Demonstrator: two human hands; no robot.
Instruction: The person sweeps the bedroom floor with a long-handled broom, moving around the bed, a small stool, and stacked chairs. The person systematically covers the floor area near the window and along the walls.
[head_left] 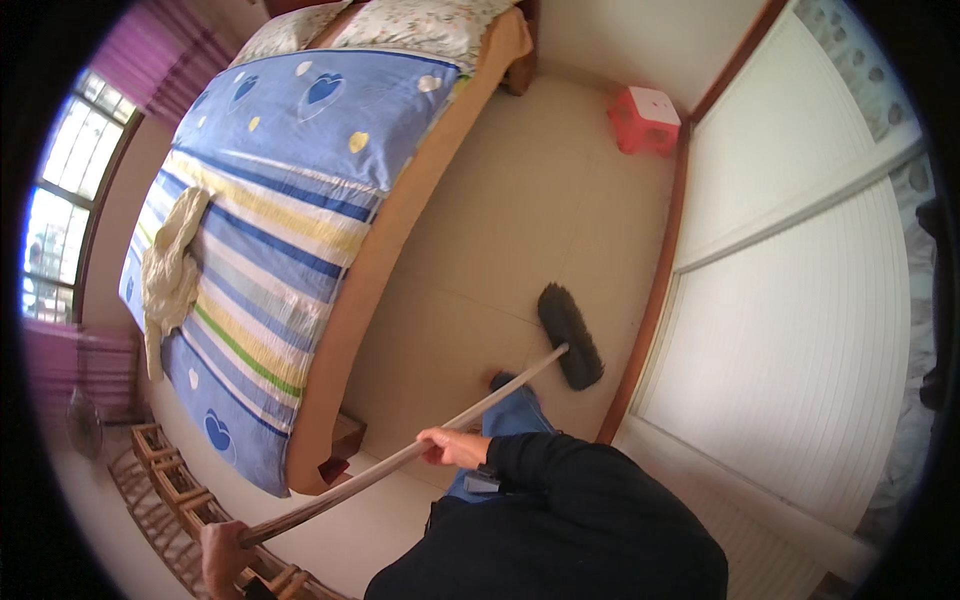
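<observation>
Fingers (pixel 432 440) of the right hand (pixel 455 447) are curled shut around the middle of a long wooden broom handle (pixel 400 460), and the upper end of the same handle is gripped in the closed left hand (pixel 222 555) at the lower left of the view. From both hands the handle is seen to run up and to the right, down to a dark brush head with black bristles (pixel 571 335), which rests on the pale tiled floor (pixel 500 230) near the wooden base rail (pixel 650 300) of the white sliding wardrobe doors (pixel 790 330).

Judged from this position, sweeping of the floor strip between bed and wardrobe is in hand, with the brush at the far end of a stroke. For the next stroke, the head would probably need to be drawn back toward the blue-trousered leg (pixel 515 410), with the handle kept low and clear of the bed.

Open room is limited: the strip is bounded on the left by the tan wooden bed frame (pixel 370 290), which carries a blue striped quilt with heart shapes (pixel 270 210), and on the right by the wardrobe rail. A small red plastic stool (pixel 645 120) stands at the far end, close to the wall. A wooden slatted rack (pixel 165 480) lies near the left hand.
</observation>
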